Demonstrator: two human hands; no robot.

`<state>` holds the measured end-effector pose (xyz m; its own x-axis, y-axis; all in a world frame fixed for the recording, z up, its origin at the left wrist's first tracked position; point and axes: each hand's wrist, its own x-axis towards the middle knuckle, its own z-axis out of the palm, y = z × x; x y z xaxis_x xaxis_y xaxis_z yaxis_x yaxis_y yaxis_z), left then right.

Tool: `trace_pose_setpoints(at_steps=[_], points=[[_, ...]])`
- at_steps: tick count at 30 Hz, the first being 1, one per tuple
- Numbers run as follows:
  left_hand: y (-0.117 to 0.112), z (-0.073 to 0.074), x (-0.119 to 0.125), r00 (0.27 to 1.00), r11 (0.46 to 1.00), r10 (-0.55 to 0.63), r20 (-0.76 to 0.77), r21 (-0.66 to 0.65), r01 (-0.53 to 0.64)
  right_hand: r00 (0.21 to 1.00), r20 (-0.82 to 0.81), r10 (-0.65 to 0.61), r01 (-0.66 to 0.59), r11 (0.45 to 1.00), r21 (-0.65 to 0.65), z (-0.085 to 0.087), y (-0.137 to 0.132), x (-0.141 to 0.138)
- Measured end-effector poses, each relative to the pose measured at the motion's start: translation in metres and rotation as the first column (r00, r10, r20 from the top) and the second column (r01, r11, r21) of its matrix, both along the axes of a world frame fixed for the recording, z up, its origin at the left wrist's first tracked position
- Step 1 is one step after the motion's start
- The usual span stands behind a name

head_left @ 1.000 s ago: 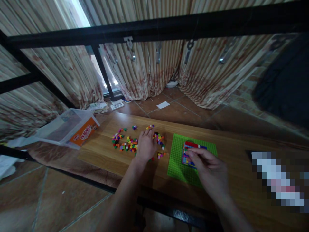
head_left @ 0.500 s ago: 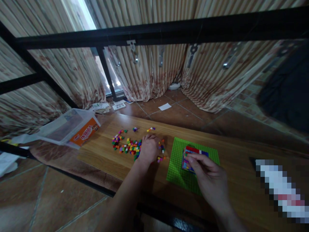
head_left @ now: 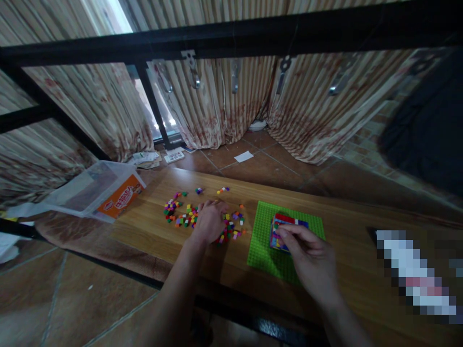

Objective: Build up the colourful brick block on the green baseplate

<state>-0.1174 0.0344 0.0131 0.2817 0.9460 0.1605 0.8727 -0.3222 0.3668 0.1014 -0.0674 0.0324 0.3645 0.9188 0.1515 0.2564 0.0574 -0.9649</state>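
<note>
A green baseplate (head_left: pixel 307 219) lies on the wooden table (head_left: pixel 152 226) and carries a small multicoloured block build (head_left: pixel 285 221) with red and blue rows on top. My right hand (head_left: pixel 309 258) rests on the plate with its fingertips pinched against the near left side of the build. Left of the plate lies a scatter of small coloured bricks (head_left: pixel 181 214). My left hand (head_left: pixel 210 221) sits on the middle of that scatter with its fingers curled down among the bricks. What the fingers hold is hidden.
A clear plastic tub with an orange label (head_left: pixel 96 193) lies tipped at the table's left end. A black metal frame bar (head_left: pixel 231 41) crosses overhead. Striped curtains hang behind, and papers (head_left: pixel 244 156) lie on the tiled floor. A blurred patch covers something at the right.
My left hand slid a little toward me and left across the bricks and its fingers curled in. Some bricks to its right are uncovered. My right hand stayed at the build.
</note>
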Motion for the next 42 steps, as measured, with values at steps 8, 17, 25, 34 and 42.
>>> trace_pose_setpoints(at_steps=[8, 17, 25, 34, 42], points=[[-0.008, 0.006, 0.012, 0.999, 0.999, -0.032, -0.013, 0.008, 0.032, 1.0, -0.018, -0.006, 0.006, 1.0, -0.016, 0.003, 0.001, -0.001], [-0.016, 0.005, 0.035, 0.989, 0.997, 0.07, -0.128, 0.041, -0.065, 1.0, -0.016, -0.002, 0.002, 1.0, -0.008, -0.003, 0.001, 0.005], [-0.012, 0.009, 0.035, 0.989, 0.996, 0.045, 0.144, 0.073, -0.056, 0.985, 0.148, 0.085, -0.094, 0.994, 0.058, -0.002, -0.001, 0.004], [-0.042, 0.02, 0.07, 0.6, 0.862, -0.013, 0.8, -0.296, 0.413, 0.94, 0.308, 0.143, -0.19, 0.974, 0.127, 0.002, -0.001, 0.006], [-0.047, 0.023, 0.075, 0.489, 0.759, 0.102, 0.867, -0.385, 0.525, 0.906, 0.327, 0.271, -0.328, 0.935, 0.134, 0.009, -0.005, 0.011]])
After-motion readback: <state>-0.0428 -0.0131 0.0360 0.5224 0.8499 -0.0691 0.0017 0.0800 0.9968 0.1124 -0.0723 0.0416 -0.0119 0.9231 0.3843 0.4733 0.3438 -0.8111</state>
